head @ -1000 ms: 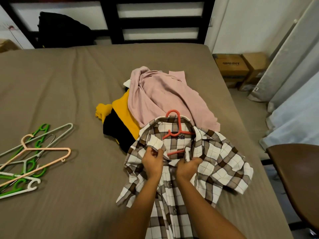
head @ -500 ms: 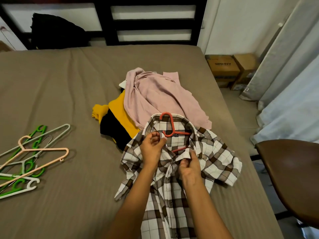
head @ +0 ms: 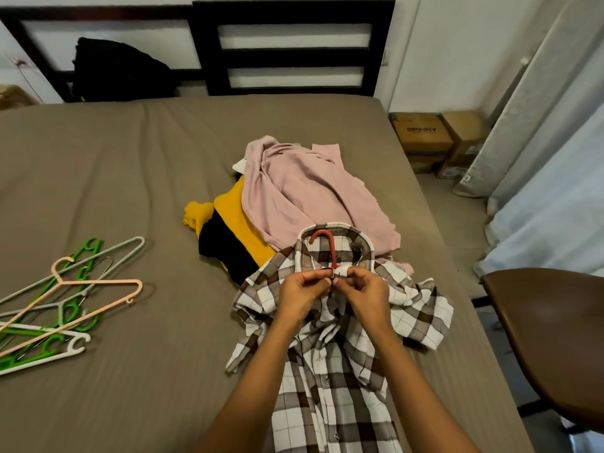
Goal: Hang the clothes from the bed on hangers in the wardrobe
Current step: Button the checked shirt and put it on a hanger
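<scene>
On the bed (head: 130, 191), our left hand (head: 302, 291) and right hand (head: 364, 289) pinch the plaid shirt (head: 420, 310) closed at the collar, just below the hook of the red hanger (head: 324, 237) inside it, seemingly fastening the top button so the shirt stays on.

We are in a bedroom at home. We see a big bed (head: 130, 165) with a dark headboard (head: 294, 10), long curtains (head: 552, 197), and boxes (head: 421, 132) on the floor (head: 457, 207).
</scene>
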